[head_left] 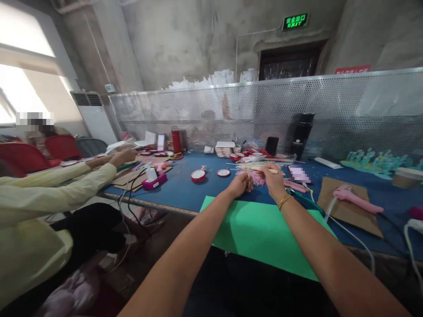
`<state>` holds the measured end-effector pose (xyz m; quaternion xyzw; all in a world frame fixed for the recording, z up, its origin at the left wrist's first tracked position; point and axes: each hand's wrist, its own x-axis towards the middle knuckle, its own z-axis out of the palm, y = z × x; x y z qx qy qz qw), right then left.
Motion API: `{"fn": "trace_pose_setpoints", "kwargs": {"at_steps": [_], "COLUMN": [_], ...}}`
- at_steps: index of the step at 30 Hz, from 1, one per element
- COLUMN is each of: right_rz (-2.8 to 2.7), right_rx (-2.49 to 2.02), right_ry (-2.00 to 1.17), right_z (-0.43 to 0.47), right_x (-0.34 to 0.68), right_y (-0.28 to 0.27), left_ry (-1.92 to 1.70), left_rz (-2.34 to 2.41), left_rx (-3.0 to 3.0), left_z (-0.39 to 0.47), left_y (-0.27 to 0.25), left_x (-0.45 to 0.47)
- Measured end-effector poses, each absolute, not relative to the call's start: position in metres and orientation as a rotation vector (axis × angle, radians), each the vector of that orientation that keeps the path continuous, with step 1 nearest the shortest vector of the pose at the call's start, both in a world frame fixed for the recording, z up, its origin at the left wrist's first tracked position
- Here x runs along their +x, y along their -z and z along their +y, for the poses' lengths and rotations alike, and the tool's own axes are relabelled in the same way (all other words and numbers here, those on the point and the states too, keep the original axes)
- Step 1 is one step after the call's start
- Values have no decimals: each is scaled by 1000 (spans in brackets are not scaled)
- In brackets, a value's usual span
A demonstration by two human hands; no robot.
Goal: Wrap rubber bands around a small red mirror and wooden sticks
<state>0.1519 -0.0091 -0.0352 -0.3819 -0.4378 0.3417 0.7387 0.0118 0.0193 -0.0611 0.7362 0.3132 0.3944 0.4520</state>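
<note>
Flanking the pink strands on the blue table, the left hand curls its fingers and the right hand bends its own — what either grasps, I cannot tell.

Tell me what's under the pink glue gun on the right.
Brown cardboard shows beneath most of the pink glue gun, on the blue tabletop. Whatever the gun's body or the cardboard covers can't be seen.

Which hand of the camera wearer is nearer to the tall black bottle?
Right. The right hand is in front of the black bottle, to its left; the left hand is farther left.
</note>
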Motion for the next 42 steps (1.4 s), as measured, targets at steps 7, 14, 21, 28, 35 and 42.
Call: {"fn": "trace_pose_setpoints", "kwargs": {"at_steps": [7,14,21,28,35,42], "right_rz": [-998,-963,-994,-963,-943,-995], "right_rx": [-830,-848,-850,-852,-860,-836], "right_ry": [-763,-728,-751,-750,-741,-766], "right_z": [-11,-13,-12,-12,-11,-10], "right_x": [150,151,152,153,153,151], "right_y": [34,31,33,32,34,34], "left_ry": [-972,-976,-967,-966,-966,-974], "left_rz": [780,787,781,779,781,770], "left_rx": [1835,1822,1812,1827,1834,1829], "left_z": [17,14,16,21,20,20], "left_y": [59,56,58,62,62,62], "left_x": [11,11,11,13,11,11]}}
